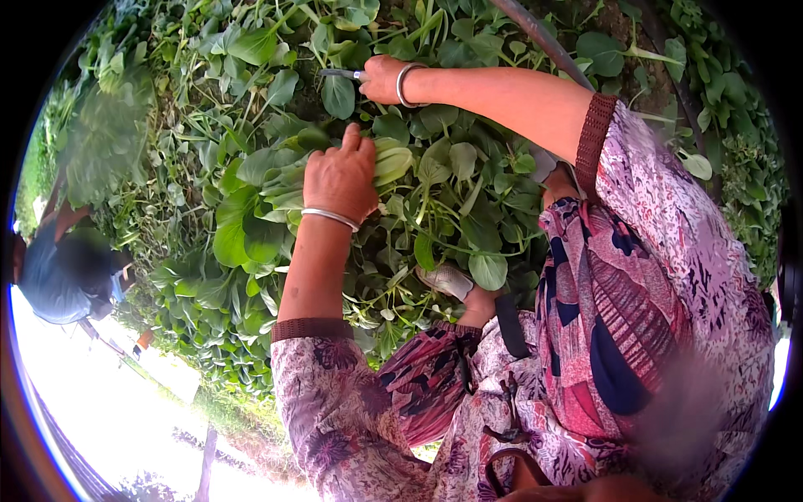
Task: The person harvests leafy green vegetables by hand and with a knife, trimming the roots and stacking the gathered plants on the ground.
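Note:
My left hand point(342, 179), with a silver bracelet at the wrist, is closed around a bunch of leafy greens point(392, 162). The pale stems of the bunch stick out to the right of the fingers, and its broad leaves spread to the left. Above it in the view, my right hand point(384, 78), also with a bracelet, grips a small knife point(340, 73) whose blade points left, over a single rounded leaf point(338, 96). The knife's handle is mostly hidden in the fist. Dense green leafy plants point(464, 163) surround both hands.
A dark pipe or hose point(542, 34) crosses the plants at the upper right. My shoe point(445, 280) stands among the leaves, and part of the other foot point(558, 182) shows farther right. Another person point(56, 270) is bent over at the far left.

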A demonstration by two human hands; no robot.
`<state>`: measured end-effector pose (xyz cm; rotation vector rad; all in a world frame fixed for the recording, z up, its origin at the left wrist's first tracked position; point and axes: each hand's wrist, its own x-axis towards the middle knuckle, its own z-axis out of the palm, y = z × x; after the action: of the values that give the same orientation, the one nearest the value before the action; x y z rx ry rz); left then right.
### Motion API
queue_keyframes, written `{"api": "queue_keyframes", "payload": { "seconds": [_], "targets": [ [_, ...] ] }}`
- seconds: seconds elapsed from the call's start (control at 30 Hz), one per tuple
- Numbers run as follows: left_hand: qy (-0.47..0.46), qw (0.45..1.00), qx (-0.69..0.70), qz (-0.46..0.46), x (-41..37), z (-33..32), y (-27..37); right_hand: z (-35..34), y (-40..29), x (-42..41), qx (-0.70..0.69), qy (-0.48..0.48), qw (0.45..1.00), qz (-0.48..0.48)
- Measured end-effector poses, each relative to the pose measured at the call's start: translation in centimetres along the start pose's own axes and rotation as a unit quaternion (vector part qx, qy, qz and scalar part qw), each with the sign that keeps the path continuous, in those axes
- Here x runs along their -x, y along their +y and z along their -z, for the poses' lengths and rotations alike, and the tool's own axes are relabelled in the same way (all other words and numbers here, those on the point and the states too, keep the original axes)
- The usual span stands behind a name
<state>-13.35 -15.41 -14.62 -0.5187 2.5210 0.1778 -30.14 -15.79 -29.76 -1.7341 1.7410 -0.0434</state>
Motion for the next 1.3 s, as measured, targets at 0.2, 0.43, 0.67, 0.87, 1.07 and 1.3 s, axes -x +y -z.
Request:
{"api": "queue_keyframes", "payload": {
  "seconds": [0.2, 0.43, 0.67, 0.87, 1.07, 1.3],
  "targets": [
    [-0.08, 0.967, 0.029, 0.241, 1.8, -1.5, -4.9, 1.9, 0.0, 2.8, -0.268, 0.014, 0.952, -0.148],
    [-0.068, 0.956, 0.076, 0.275, 4.6, -5.0, -4.2, 2.0, -4.1, 6.2, -0.143, -0.029, 0.989, -0.035],
    [-0.039, 0.949, 0.097, 0.296, 5.2, -5.8, -3.3, 0.9, -7.5, 5.3, -0.094, -0.073, 0.993, 0.018],
    [-0.025, 0.947, 0.104, 0.304, 4.7, -4.7, -2.5, 2.8, -7.9, 4.2, -0.097, -0.083, 0.991, -0.034],
    [-0.032, 0.939, 0.129, 0.316, 4.7, -4.3, -2.3, 2.5, -8.6, 2.9, -0.114, -0.11, 0.986, -0.051],
    [-0.025, 0.942, 0.111, 0.317, 4.2, -4.4, -1.8, 1.7, -8.7, 2.0, -0.073, -0.134, 0.986, -0.07]
  ]
}}
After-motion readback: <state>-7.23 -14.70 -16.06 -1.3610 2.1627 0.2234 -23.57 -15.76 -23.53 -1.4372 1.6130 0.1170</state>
